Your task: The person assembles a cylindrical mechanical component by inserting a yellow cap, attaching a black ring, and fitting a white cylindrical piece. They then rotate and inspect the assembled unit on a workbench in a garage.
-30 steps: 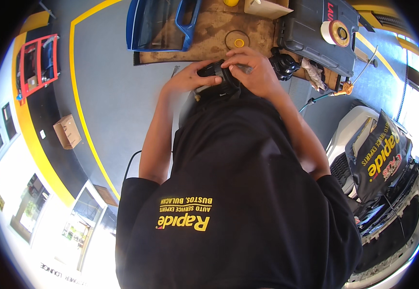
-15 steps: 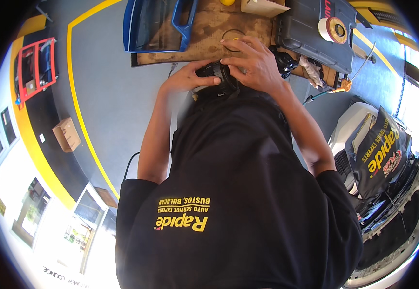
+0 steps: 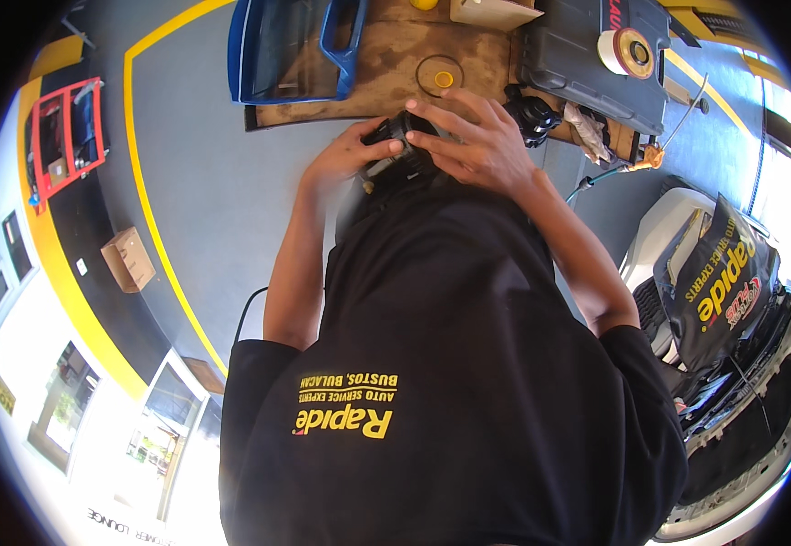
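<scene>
Right hand (image 3: pixel 485 150) has shifted a little left and its fingers now reach farther across the black part (image 3: pixel 406 166) than one second ago; left hand (image 3: pixel 336 162) shows little change. Surroundings sit slightly lower and to the left in the view.

Black part: upper centre of the frame, between both hands, directly above the black shirt (image 3: pixel 468 346). Visible body leans, long axis seemingly from upper right to lower left, a small brass-coloured tip (image 3: pixel 368 187) at its lower left. Much is covered; cannot tell which end is the front.

Left hand: gripping the part from the left, thumb over its near face, other fingers behind. Right hand: fingers extended and parted, lying over the upper right of the part, not closed round it; fingertip contact cannot be confirmed.

Just beyond the hands, brown worktop (image 3: pixel 377 64). On it, near the right fingers, a thin dark ring (image 3: pixel 418 76) with a small yellow ring (image 3: pixel 437 80) inside its loop. To their left, a blue-framed container (image 3: pixel 235 50). Right of the right hand, a round black component (image 3: pixel 534 121); beside it, crumpled wrapping (image 3: pixel 587 134). Upper right: dark grey case (image 3: pixel 559 68), pale roll (image 3: pixel 612 53) on top.

Farther out: red rack (image 3: pixel 67 136), upper left; cardboard box (image 3: pixel 129 260) below it; vehicle with black cover (image 3: pixel 732 282), right side.
</scene>
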`<control>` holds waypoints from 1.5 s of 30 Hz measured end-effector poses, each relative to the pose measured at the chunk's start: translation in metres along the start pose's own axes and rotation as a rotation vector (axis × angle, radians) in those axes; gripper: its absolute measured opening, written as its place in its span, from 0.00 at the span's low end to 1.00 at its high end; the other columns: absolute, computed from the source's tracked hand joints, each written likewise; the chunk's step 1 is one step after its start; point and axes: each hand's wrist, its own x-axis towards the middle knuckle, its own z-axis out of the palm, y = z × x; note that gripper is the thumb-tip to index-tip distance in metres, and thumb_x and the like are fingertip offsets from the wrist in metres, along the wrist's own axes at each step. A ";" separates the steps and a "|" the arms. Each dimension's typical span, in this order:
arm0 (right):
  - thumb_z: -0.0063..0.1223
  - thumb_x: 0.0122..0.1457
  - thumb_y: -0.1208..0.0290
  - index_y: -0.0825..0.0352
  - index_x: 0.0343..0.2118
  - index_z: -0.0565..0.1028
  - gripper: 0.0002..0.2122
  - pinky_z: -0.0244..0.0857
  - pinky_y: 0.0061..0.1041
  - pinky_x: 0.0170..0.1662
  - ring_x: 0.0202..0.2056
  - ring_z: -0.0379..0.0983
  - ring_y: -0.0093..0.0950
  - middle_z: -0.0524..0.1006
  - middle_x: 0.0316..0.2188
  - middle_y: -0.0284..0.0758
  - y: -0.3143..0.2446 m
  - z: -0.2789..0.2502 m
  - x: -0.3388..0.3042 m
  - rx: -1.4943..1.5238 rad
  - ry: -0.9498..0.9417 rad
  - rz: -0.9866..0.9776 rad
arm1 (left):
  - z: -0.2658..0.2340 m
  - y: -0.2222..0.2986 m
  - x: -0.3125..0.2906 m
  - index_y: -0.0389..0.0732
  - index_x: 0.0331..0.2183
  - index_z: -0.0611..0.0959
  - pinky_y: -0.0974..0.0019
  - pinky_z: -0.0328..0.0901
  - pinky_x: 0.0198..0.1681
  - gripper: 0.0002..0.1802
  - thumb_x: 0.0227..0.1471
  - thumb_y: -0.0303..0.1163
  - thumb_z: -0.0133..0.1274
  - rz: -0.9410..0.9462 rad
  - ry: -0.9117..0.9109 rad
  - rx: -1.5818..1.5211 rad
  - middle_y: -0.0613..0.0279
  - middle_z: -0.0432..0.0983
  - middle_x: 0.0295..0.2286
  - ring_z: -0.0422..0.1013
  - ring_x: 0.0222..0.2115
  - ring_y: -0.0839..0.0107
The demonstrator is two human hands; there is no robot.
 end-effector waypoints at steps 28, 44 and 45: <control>0.54 0.64 0.67 0.52 0.49 0.85 0.14 0.67 0.43 0.59 0.60 0.69 0.39 0.74 0.59 0.35 0.067 0.074 0.015 -0.071 -0.341 0.548 | -0.002 -0.033 -0.004 0.37 0.63 0.70 0.63 0.60 0.63 0.38 0.60 0.45 0.65 0.178 0.262 0.014 0.57 0.74 0.54 0.67 0.56 0.70; 0.60 0.64 0.71 0.58 0.44 0.87 0.09 0.70 0.26 0.51 0.51 0.77 0.26 0.80 0.49 0.34 0.018 0.004 0.007 1.031 -0.017 0.746 | 0.006 -0.001 0.015 0.36 0.65 0.72 0.61 0.63 0.63 0.53 0.45 0.53 0.75 0.111 0.177 0.330 0.53 0.75 0.57 0.71 0.57 0.65; 0.60 0.64 0.71 0.58 0.43 0.87 0.09 0.70 0.27 0.51 0.51 0.77 0.27 0.80 0.49 0.34 0.013 0.002 0.007 1.002 -0.025 0.719 | 0.007 0.003 0.014 0.36 0.64 0.72 0.62 0.64 0.63 0.52 0.45 0.52 0.75 0.109 0.163 0.310 0.54 0.76 0.56 0.72 0.56 0.65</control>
